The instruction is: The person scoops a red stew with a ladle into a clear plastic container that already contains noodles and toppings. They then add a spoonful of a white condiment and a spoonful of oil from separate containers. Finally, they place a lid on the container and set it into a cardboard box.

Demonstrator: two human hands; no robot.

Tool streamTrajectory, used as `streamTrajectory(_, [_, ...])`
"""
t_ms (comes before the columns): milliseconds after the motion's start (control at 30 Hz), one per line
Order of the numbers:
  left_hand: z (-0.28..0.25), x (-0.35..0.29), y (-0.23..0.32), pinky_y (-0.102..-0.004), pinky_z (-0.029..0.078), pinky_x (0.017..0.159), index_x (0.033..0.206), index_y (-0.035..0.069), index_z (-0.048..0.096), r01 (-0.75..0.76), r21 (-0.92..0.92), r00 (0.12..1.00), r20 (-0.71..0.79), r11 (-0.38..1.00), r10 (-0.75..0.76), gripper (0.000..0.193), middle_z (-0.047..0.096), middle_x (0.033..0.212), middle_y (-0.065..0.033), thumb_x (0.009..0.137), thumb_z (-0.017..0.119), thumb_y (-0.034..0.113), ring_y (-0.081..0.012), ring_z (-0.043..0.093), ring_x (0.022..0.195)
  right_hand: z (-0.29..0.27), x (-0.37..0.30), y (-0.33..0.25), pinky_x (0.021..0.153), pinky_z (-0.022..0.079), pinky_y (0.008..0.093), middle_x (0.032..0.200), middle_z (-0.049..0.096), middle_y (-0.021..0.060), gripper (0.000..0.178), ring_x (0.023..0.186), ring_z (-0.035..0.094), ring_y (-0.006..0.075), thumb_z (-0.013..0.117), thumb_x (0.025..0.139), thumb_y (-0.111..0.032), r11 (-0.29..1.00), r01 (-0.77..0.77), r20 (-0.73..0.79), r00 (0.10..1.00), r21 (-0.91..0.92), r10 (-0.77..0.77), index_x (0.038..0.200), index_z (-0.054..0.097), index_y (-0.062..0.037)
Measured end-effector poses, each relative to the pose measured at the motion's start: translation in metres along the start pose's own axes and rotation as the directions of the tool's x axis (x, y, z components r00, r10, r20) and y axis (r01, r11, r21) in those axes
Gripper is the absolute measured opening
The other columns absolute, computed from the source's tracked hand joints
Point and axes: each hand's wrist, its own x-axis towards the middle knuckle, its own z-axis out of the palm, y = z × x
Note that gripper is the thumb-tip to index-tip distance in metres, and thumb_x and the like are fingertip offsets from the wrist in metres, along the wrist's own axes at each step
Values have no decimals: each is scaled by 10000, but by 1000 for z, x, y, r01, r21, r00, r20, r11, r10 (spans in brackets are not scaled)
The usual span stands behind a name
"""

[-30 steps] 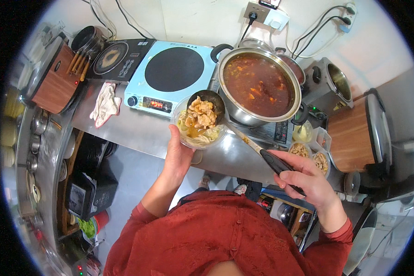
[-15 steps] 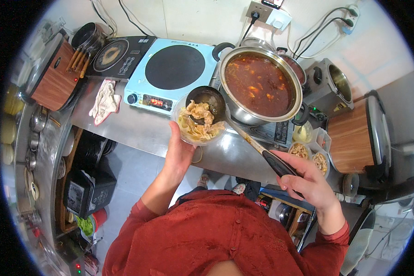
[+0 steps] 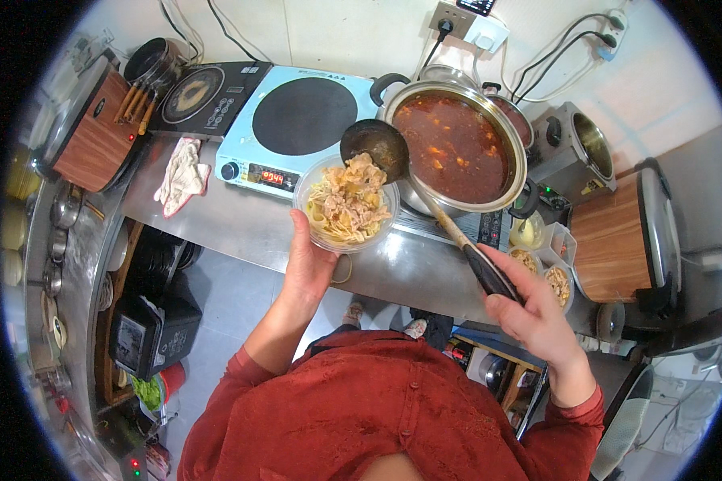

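My left hand (image 3: 307,260) is closed round the near side of a clear plastic bowl (image 3: 305,220). Inside lie pale noodles (image 3: 326,212) topped with pieces of cooked meat (image 3: 359,192). In my right hand (image 3: 533,309) is the black handle of a long ladle (image 3: 373,148), the fingers wrapped round it. Its dark bowl is tilted over the far edge of the plastic bowl, next to the meat. Just right of the ladle stands a big steel pot (image 3: 456,148) with red-brown broth and lumps floating in it.
A light-blue induction cooker (image 3: 305,116) is left of the pot, with a black cooker (image 3: 208,96) beyond it. A white glove (image 3: 183,176) lies on the steel counter (image 3: 245,212). Wood-patterned cookers (image 3: 614,236) and small food containers (image 3: 559,280) stand at the right.
The ladle has moved up and back from the plastic bowl. Meat that lay in the ladle now rests on the noodles. The left hand has hardly moved.
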Motion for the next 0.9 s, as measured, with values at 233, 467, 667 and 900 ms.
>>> streamTrajectory(233, [2, -4, 2, -420, 314, 1110, 1454, 57, 281, -13, 8, 1000, -1, 1000, 13, 855, 387, 1463, -99, 873, 436, 665, -244, 380, 1347, -6, 6, 1, 402, 261, 179, 791, 531, 39, 564, 467, 369, 35, 539, 872, -102, 970, -55, -22, 998, 238, 62, 1412, 400, -24])
streamTrajectory(467, [0, -4, 1, -421, 312, 1112, 1451, 62, 288, -15, 7, 1000, -5, 1000, 15, 856, 390, 1461, -97, 864, 452, 663, -241, 376, 1350, -3, 5, 2, 419, 264, 168, 804, 531, 24, 569, 488, 370, 23, 548, 870, -95, 982, -20, -38, 999, 188, 28, 1414, 397, -25])
streamTrajectory(667, [2, -5, -1, -418, 321, 1104, 1459, 77, 281, 6, 23, 1000, -1, 1000, -6, 874, 388, 1465, -82, 846, 474, 670, -238, 378, 1350, 15, 3, 5, 444, 276, 163, 824, 531, 3, 576, 522, 377, 15, 542, 867, -56, 998, -35, 77, 997, 52, 31, 1422, 388, -51])
streamTrajectory(900, [1, -10, -1, -419, 320, 1101, 1463, 82, 272, 3, 21, 1000, 11, 1000, -3, 874, 384, 1469, -79, 849, 465, 674, -235, 373, 1353, 7, 2, 9, 413, 265, 173, 819, 529, 19, 588, 497, 365, 19, 521, 857, -36, 982, -48, -33, 998, 181, 54, 1425, 371, -40])
